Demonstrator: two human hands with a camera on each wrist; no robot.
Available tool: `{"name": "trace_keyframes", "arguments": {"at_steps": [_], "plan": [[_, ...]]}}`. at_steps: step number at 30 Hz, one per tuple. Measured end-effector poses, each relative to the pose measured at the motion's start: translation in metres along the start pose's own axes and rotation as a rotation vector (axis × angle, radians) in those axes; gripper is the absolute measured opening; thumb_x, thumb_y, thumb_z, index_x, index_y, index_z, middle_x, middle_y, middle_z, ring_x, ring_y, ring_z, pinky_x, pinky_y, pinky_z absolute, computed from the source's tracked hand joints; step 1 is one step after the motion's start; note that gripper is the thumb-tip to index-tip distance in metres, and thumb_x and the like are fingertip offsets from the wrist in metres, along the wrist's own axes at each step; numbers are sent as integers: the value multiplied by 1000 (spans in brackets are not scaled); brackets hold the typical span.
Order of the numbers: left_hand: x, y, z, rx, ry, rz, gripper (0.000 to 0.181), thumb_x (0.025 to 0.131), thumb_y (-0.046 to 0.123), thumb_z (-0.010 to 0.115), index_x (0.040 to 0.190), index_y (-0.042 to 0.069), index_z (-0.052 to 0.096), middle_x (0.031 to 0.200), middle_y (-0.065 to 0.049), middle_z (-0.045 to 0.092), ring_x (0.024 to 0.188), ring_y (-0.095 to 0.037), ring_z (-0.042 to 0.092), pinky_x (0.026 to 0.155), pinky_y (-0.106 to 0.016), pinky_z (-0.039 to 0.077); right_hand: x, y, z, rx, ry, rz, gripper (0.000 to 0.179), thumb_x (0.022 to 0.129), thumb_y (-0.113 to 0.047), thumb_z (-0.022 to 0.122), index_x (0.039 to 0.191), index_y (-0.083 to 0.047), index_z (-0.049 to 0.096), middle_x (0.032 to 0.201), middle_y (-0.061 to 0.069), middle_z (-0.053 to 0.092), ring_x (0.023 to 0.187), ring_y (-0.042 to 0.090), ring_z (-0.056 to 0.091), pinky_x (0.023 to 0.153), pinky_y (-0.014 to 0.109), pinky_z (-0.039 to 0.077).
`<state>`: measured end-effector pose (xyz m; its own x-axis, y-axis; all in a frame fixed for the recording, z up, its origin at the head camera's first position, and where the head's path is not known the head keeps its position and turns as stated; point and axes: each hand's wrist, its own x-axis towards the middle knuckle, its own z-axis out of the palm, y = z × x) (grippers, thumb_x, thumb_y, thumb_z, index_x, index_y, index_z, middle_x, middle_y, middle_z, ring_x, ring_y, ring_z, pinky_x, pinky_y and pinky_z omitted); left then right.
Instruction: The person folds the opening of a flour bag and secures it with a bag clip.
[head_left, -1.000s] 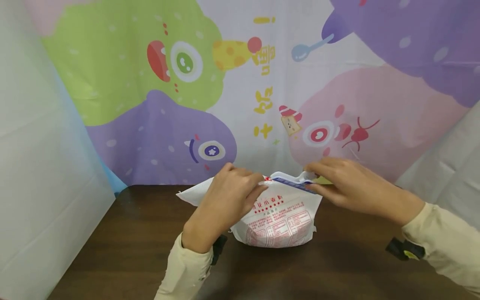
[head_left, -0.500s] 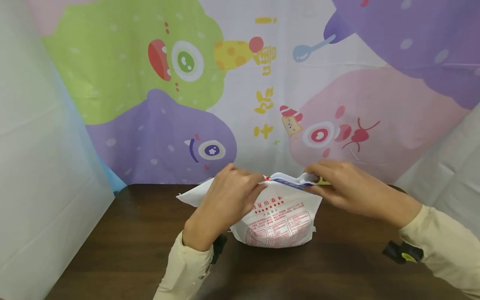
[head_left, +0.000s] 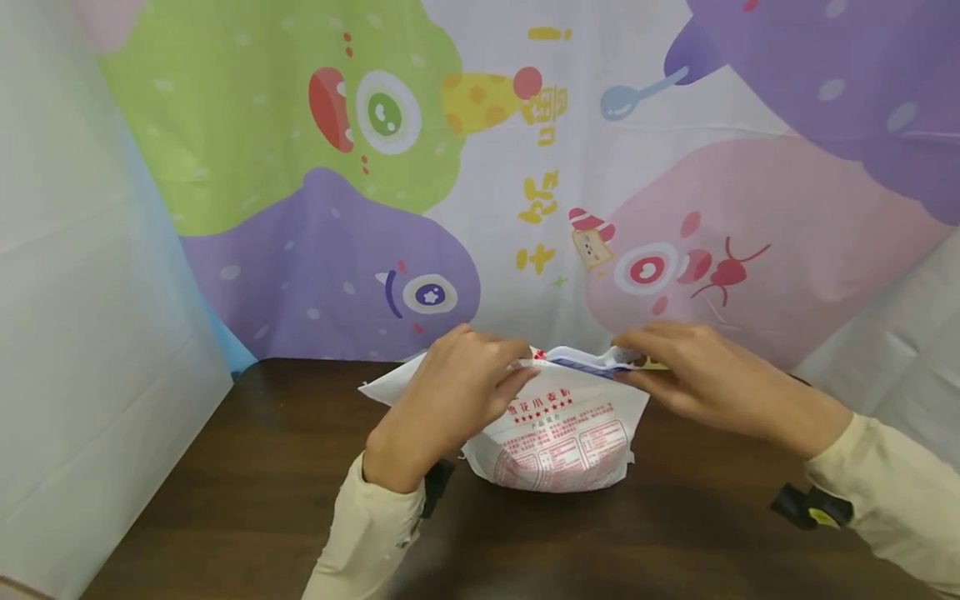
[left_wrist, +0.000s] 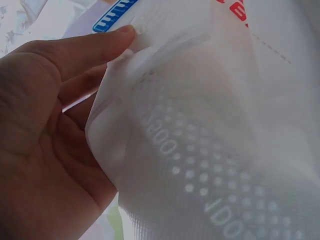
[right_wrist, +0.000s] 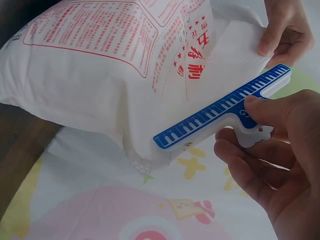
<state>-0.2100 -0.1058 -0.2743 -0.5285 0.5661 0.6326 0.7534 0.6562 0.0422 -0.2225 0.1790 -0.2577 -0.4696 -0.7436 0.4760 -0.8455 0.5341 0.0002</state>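
Note:
A white flour bag (head_left: 562, 446) with red print stands on the brown table, its lower part bulging. Its top edge is pinched by my left hand (head_left: 457, 392), thumb and fingers on the thin material, as the left wrist view shows. My right hand (head_left: 693, 375) grips the handle of a long bag clip (right_wrist: 220, 111), white with a blue keyboard-patterned strip. The clip lies along the right part of the bag's top, overlapping the edge in the right wrist view. Only the strip's end shows in the left wrist view.
Behind the bag hangs a curtain (head_left: 517, 308) printed with cartoon creatures. White cloth walls (head_left: 97, 292) rise at the left and right. The dark brown table (head_left: 262, 500) extends in front of and beside the bag.
The head view has shifted slightly, so the backdrop sits a little farther right. Both hands, the bag and the clip keep nearly the same positions relative to one another.

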Motion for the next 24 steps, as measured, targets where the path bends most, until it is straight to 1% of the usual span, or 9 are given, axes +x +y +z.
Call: {"name": "trace_keyframes", "arguments": {"at_steps": [6, 9, 11, 13, 16, 18, 20, 22, 24], "plan": [[-2, -1, -4, -31, -11, -4, 3, 89, 14, 75, 89, 17, 75, 67, 9, 64, 59, -12, 52, 69, -33, 45, 1, -1, 0, -28, 29, -38, 28, 81, -11, 80, 107, -12, 70, 79, -11, 57, 64, 2, 50, 55, 18, 44], [-1, -1, -4, -29, -4, 4, 4, 89, 13, 74, 87, 17, 74, 64, 9, 62, 57, -11, 50, 67, -33, 44, -1, -1, 0, -42, 53, -69, 20, 93, -24, 71, 108, -11, 70, 76, -10, 56, 62, 2, 48, 54, 18, 42], [-1, -1, -3, -29, 2, 7, 5, 89, 12, 74, 86, 17, 74, 62, 9, 61, 56, -10, 49, 66, -33, 43, -3, 0, 1, -50, 70, -88, 26, 100, -34, 61, 108, -11, 70, 75, -10, 56, 62, 2, 48, 54, 18, 42], [-1, -1, -2, -29, 9, 10, 6, 89, 12, 73, 85, 17, 73, 61, 8, 59, 55, -10, 49, 65, -34, 43, -3, 1, 1, -61, 73, -90, 36, 103, -41, 51, 107, -11, 70, 74, -10, 56, 62, 2, 47, 54, 18, 42], [-1, 0, -3, -17, 19, 15, 7, 90, 12, 73, 84, 16, 72, 60, 8, 59, 55, -11, 50, 64, -33, 42, -3, 0, 0, -69, 67, -86, 27, 100, -35, 60, 107, -11, 70, 74, -10, 55, 61, 1, 47, 54, 18, 42], [-1, 0, -3, 0, 23, 20, 7, 90, 13, 73, 83, 16, 71, 58, 7, 57, 54, -12, 50, 64, -34, 42, -2, -1, -1, -81, 51, -81, 17, 94, -26, 69, 106, -12, 69, 72, -11, 53, 60, 2, 46, 53, 18, 40], [-1, 0, -3, 17, 25, 23, 8, 90, 13, 73, 83, 15, 70, 57, 7, 55, 53, -14, 49, 64, -34, 43, 0, -3, -1, -94, 32, -71, 19, 87, -17, 76, 104, -14, 68, 70, -12, 50, 60, 2, 45, 52, 19, 39], [-1, 1, -3, 28, 26, 25, 8, 90, 14, 73, 83, 15, 70, 56, 6, 55, 53, -14, 50, 64, -34, 43, 2, -4, -2, -106, 15, -63, 23, 82, -13, 79, 102, -16, 67, 68, -12, 46, 59, 3, 43, 51, 19, 38], [-1, 1, -2, 37, 21, 24, 8, 90, 14, 73, 83, 16, 70, 56, 6, 55, 53, -14, 50, 64, -34, 43, 3, -5, -3, -112, 5, -57, 18, 86, -17, 77, 100, -17, 66, 67, -12, 44, 58, 3, 42, 51, 19, 37]]}}
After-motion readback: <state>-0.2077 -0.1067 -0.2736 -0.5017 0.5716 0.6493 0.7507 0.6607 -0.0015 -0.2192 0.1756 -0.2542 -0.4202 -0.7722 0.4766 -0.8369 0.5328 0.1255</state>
